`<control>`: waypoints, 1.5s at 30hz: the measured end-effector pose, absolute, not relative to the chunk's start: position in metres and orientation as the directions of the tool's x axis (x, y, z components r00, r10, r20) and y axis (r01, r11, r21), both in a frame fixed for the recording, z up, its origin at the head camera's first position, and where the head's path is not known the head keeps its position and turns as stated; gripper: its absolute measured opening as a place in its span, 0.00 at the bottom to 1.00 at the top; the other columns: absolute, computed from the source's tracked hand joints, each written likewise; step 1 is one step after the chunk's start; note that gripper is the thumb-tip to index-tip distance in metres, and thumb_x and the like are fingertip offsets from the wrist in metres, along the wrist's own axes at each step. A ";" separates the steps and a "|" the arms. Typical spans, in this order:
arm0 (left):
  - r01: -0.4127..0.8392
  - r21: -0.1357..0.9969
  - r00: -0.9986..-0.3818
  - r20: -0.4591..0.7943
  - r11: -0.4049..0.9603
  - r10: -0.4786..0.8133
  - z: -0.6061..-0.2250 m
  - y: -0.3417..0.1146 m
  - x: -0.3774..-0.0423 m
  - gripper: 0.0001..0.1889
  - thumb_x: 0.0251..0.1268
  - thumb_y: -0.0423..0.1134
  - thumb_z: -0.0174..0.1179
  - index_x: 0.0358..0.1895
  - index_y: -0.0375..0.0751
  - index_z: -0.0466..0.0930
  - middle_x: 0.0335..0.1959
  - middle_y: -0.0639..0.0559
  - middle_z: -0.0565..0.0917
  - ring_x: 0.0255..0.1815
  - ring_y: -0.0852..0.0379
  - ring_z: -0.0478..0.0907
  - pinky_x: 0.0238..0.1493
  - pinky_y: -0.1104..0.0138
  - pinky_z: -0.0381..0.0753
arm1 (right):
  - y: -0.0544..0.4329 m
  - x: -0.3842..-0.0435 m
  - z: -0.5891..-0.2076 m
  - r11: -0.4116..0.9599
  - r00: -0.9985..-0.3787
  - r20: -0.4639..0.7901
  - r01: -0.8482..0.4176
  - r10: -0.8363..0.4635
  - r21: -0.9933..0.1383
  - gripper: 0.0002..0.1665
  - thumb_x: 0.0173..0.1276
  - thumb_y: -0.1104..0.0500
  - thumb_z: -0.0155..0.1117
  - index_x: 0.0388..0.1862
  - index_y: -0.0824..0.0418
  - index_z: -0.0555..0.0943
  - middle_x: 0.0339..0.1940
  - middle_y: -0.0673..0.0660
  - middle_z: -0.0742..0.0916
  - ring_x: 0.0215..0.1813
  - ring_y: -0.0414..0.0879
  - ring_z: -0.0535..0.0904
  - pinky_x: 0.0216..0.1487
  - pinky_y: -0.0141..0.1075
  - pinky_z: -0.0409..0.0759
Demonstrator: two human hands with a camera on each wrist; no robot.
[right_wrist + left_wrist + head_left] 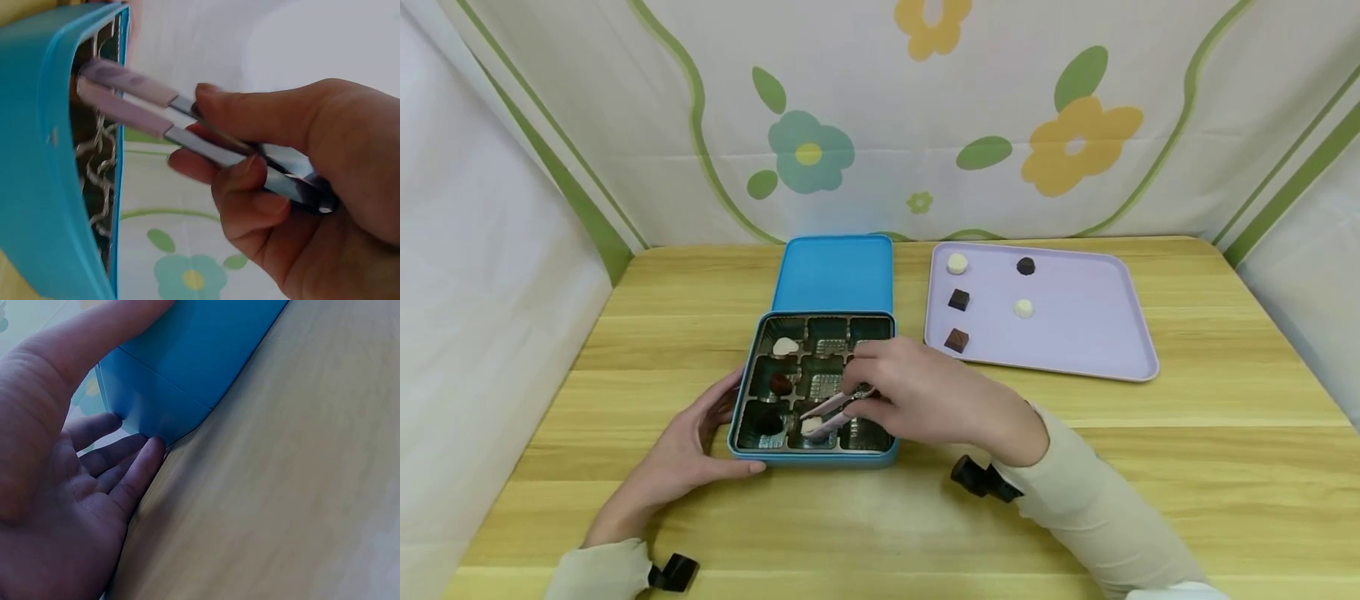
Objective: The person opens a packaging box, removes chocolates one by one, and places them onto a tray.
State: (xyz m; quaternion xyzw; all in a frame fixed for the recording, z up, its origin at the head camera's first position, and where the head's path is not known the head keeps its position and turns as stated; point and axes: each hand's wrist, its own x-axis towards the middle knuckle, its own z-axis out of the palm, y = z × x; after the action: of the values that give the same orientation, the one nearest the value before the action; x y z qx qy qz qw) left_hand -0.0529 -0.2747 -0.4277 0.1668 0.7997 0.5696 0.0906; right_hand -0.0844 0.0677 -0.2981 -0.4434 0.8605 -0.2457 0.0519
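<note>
My right hand (917, 392) grips small tongs (206, 147) with pale pink tips. In the head view the tips reach into the front middle compartment of a blue tin (865, 460), on either side of a white chocolate (812, 426); whether they pinch it I cannot tell. My left hand (677, 458) touches the tin's front left corner, thumb along the front wall and fingertips against the left side. The tin's left column holds a white piece (786, 346), a brown piece (781, 384) and a dark piece (767, 419). My right hand hides part of the right column.
Behind the tin lies its blue lid (835, 275). A lilac tray (1082, 321) at the back right carries several chocolates, among them a white round one (957, 264), a dark round one (1026, 266) and a brown square one (957, 340). A flowered cloth (880, 125) hangs behind the wooden table.
</note>
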 end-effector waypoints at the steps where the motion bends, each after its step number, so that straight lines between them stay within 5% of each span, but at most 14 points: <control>1: 0.160 0.942 -0.928 0.041 0.296 0.370 -0.428 -0.275 -0.053 0.63 0.48 0.24 0.84 0.88 0.50 0.55 0.79 0.34 0.69 0.70 0.70 0.74 0.69 0.82 0.72 | 0.071 -0.086 -0.299 0.476 -0.605 0.139 -0.729 -0.784 -0.491 0.05 0.74 0.60 0.74 0.45 0.58 0.91 0.42 0.51 0.90 0.37 0.37 0.81 0.37 0.26 0.80; 8: 0.151 0.943 -0.929 0.033 0.297 0.370 -0.428 -0.273 -0.051 0.63 0.49 0.25 0.84 0.88 0.52 0.55 0.80 0.34 0.68 0.71 0.71 0.73 0.69 0.82 0.71 | 0.097 -0.093 -0.309 0.375 -0.634 0.295 -0.703 -0.715 -0.604 0.05 0.70 0.61 0.78 0.43 0.58 0.92 0.36 0.47 0.89 0.29 0.33 0.74 0.29 0.28 0.78; 14: 0.149 0.942 -0.932 0.032 0.301 0.362 -0.428 -0.274 -0.052 0.64 0.47 0.25 0.84 0.88 0.51 0.55 0.80 0.34 0.68 0.70 0.71 0.73 0.69 0.83 0.71 | 0.120 -0.098 -0.320 0.327 -0.687 0.360 -0.657 -0.631 -0.679 0.07 0.68 0.63 0.79 0.44 0.56 0.93 0.38 0.45 0.92 0.35 0.36 0.79 0.32 0.31 0.80; 30: 0.156 0.937 -0.930 0.034 0.312 0.365 -0.428 -0.275 -0.052 0.64 0.48 0.27 0.85 0.88 0.51 0.55 0.80 0.33 0.68 0.70 0.72 0.72 0.70 0.83 0.70 | 0.162 -0.099 -0.332 0.368 -0.875 0.187 -0.370 -0.447 -0.853 0.10 0.71 0.63 0.77 0.48 0.52 0.93 0.40 0.48 0.93 0.36 0.41 0.85 0.36 0.31 0.86; 38: 0.158 0.938 -0.930 0.037 0.308 0.366 -0.429 -0.275 -0.052 0.63 0.48 0.25 0.84 0.88 0.50 0.55 0.80 0.34 0.68 0.70 0.71 0.73 0.69 0.83 0.71 | 0.205 -0.097 -0.334 0.362 -0.924 0.183 -0.305 -0.335 -0.881 0.10 0.73 0.64 0.74 0.51 0.58 0.93 0.40 0.48 0.91 0.31 0.38 0.81 0.30 0.29 0.81; 45: 0.168 0.937 -0.930 0.047 0.308 0.366 -0.428 -0.274 -0.052 0.63 0.48 0.24 0.83 0.88 0.50 0.55 0.79 0.44 0.71 0.70 0.71 0.73 0.69 0.83 0.71 | 0.234 -0.091 -0.337 0.389 -0.959 0.158 -0.243 -0.237 -0.889 0.11 0.73 0.67 0.73 0.52 0.63 0.91 0.36 0.45 0.91 0.26 0.37 0.75 0.22 0.32 0.75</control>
State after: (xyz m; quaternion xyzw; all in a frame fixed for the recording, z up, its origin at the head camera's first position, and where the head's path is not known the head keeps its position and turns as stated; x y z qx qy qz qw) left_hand -0.0517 -0.2745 -0.4277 0.1660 0.8038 0.5645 0.0875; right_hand -0.0915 0.2343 -0.3374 -0.1439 0.8333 -0.5338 -0.0029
